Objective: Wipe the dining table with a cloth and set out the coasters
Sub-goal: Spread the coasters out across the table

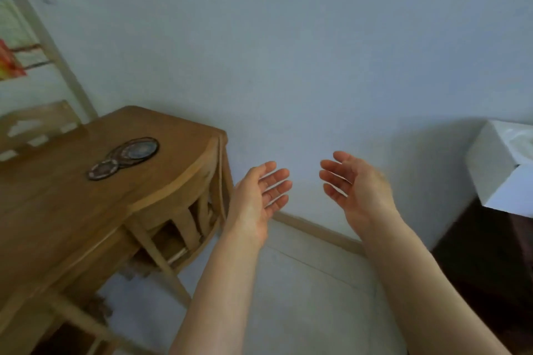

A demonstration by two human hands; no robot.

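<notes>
Both hands are held out empty, fingers straight and loosely spread. The left hand (261,196) and the right hand (354,187) face each other palm to palm with a gap between them, gripping nothing, in front of a pale blue-grey wall (288,52) and above a light floor (302,282). Left of the left hand and well apart from it, flat round dark-rimmed coasters (135,151) lie on the brown wooden dining table (57,210), near its rounded corner. They overlap (being round, none has a long axis of its own). The group runs from a smaller dark coaster (103,169) at the near left to the larger blue-centred ones at the far right. A wooden chair back (34,130) stands at the table's left side. At the right edge a white tissue box (496,164) sits on a dark cabinet (484,262).
</notes>
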